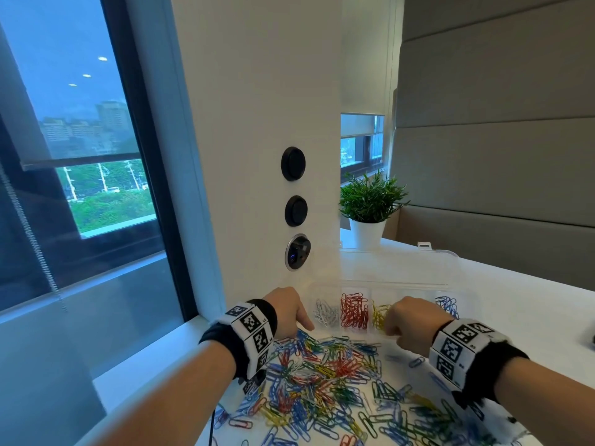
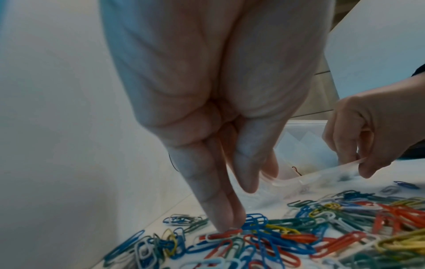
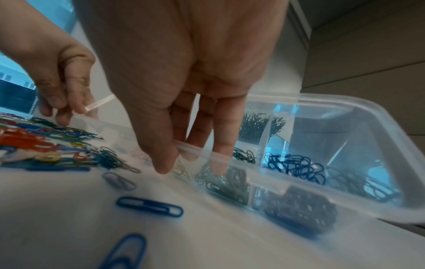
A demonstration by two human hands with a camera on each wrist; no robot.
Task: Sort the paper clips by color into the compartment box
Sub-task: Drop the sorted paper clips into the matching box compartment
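A clear compartment box (image 1: 463, 294) stands at the back of the white table with its lid (image 1: 399, 265) raised. Its cells hold white clips (image 1: 325, 313), red clips (image 1: 354, 310), yellow clips (image 1: 380, 315) and blue clips (image 1: 447, 304); green clips (image 3: 220, 182) show in the right wrist view. A mixed pile of paper clips (image 1: 328, 375) lies in front. My left hand (image 1: 306, 325) pinches the box's front left corner, two of its fingers (image 2: 220, 214) touching the pile. My right hand (image 3: 190, 160) grips the front rim (image 3: 299, 183), thumb outside and fingers inside.
A white pillar with round black sockets (image 1: 293, 164) rises just behind the box's left end. A potted plant (image 1: 370, 207) stands behind the lid. The table's left edge runs beside my left forearm. Loose blue clips (image 3: 149, 206) lie near my right hand.
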